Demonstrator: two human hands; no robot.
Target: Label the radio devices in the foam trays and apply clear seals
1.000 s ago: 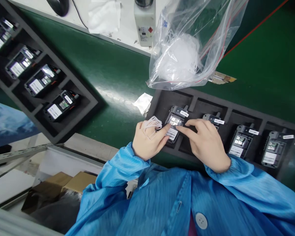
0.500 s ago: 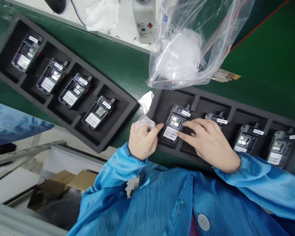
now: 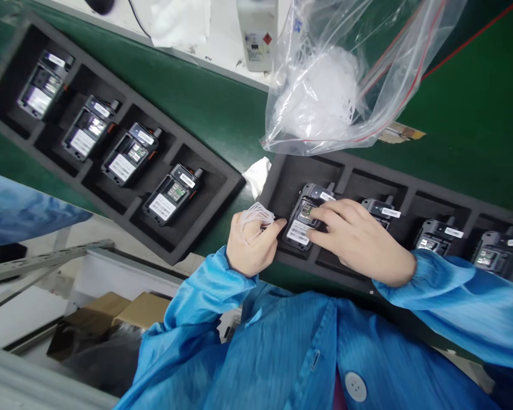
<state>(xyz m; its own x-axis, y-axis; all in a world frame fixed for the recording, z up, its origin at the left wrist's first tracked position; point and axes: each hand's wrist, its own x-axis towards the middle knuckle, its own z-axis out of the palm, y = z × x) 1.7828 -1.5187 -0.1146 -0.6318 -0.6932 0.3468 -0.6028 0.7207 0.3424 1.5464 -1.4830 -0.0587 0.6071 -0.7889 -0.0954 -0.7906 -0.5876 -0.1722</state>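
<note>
My left hand [image 3: 253, 242] is closed round several thin white rectangular frames [image 3: 256, 215], which stick out above the fingers. Its thumb reaches the left edge of a black handheld radio [image 3: 299, 232] lying back-up in a dark foam tray [image 3: 370, 164]. My right hand [image 3: 357, 236] lies over that radio from the right, thumb and index finger apart. The index fingertip touches the open recess by the metal slots, and the thumb rests by the white barcode label. Whether a frame sits under those fingertips is hidden. Another radio [image 3: 382, 209] lies partly behind the right hand.
On the left, a second foam tray [image 3: 214, 213] holds several radios [image 3: 171, 196]. A clear bag [image 3: 325, 102] of white pieces lies beyond the right tray. Behind stand a white container [image 3: 256, 45] and crumpled tissue [image 3: 256, 175] lies between the trays.
The right hand's index finger has moved from the radio's right edge onto its recess. The left hand stays beside the radio with the white frames. The whole view has shifted slightly.
</note>
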